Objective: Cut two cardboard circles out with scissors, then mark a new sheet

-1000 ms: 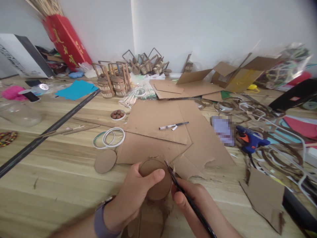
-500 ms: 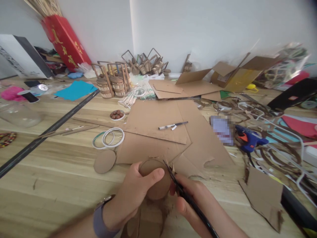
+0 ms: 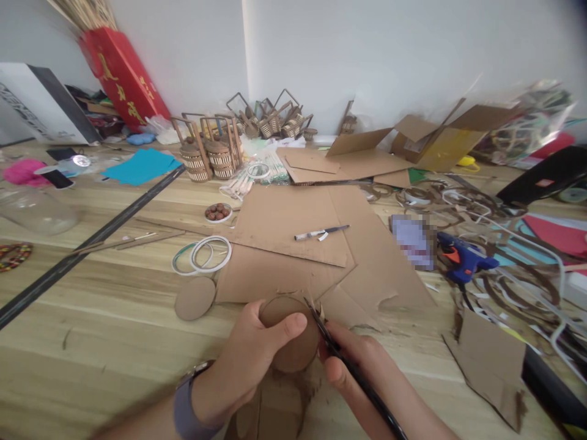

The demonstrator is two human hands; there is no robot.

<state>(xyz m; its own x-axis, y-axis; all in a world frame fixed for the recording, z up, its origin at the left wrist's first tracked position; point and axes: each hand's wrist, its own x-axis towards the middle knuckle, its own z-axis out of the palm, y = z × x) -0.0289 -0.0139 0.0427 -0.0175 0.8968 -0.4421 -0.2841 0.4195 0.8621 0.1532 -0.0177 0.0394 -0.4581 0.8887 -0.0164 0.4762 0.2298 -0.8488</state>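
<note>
My left hand pinches a round cardboard disc, with its thumb lying across the top face. My right hand is closed around black scissors, whose pointed tip meets the upper right edge of the disc. A thin curl of cut cardboard stands beside the blade. Part of the scissors is hidden behind my fingers and the disc. To the left, a second cardboard disc lies flat on the table, below two tape rings. Large cardboard sheets lie just beyond my hands, with a pen on top.
A blue glue gun lies at right among tangled brown strips and a white cable. Small lidded baskets stand at the back, near blue sheets. A bent cardboard piece is at front right, an opened box behind.
The disc and both hands have shifted very slightly, with the scissors still at the same edge. The view has moved a little; nothing has been taken up or let go.
</note>
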